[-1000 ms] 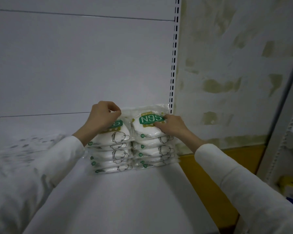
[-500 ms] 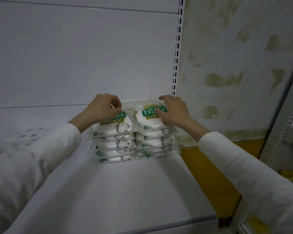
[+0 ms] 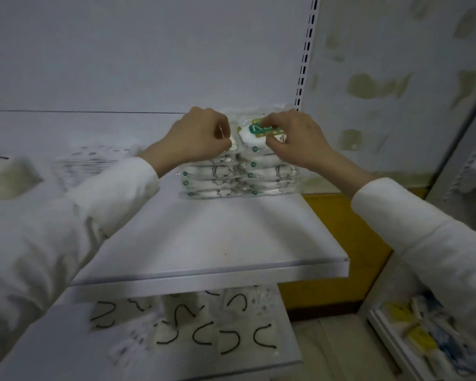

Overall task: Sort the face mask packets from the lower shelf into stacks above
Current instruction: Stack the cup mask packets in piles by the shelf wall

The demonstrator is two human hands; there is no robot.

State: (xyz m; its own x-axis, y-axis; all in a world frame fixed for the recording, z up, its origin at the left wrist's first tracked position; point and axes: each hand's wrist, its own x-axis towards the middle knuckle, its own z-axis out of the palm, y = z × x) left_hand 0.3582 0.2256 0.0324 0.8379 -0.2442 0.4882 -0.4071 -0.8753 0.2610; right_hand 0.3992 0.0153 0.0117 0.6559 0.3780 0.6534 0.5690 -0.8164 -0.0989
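Pinching the top packet (image 3: 252,133) of the right stack (image 3: 267,174) with my right hand (image 3: 294,138), I cover most of its green label, so the white lettering cannot be read. Small green dots on the packet ends below carry a number too small to make out, beside line drawings of a mask. My left hand (image 3: 195,136) has its fingers curled tight on top of the left stack (image 3: 204,182), thumb against forefinger. Both stacks stand touching at the back right of the upper shelf (image 3: 217,237), just beside the slotted upright (image 3: 305,64). Loose packets (image 3: 204,325) lie on the lower shelf (image 3: 52,339), black ear loops showing, some hidden under the upper shelf's front edge. A blurred pile (image 3: 94,160) lies beyond my left sleeve (image 3: 66,229). Right of the upright, the wall (image 3: 382,86) is white with greenish patches, with a yellow band (image 3: 341,229) low down.
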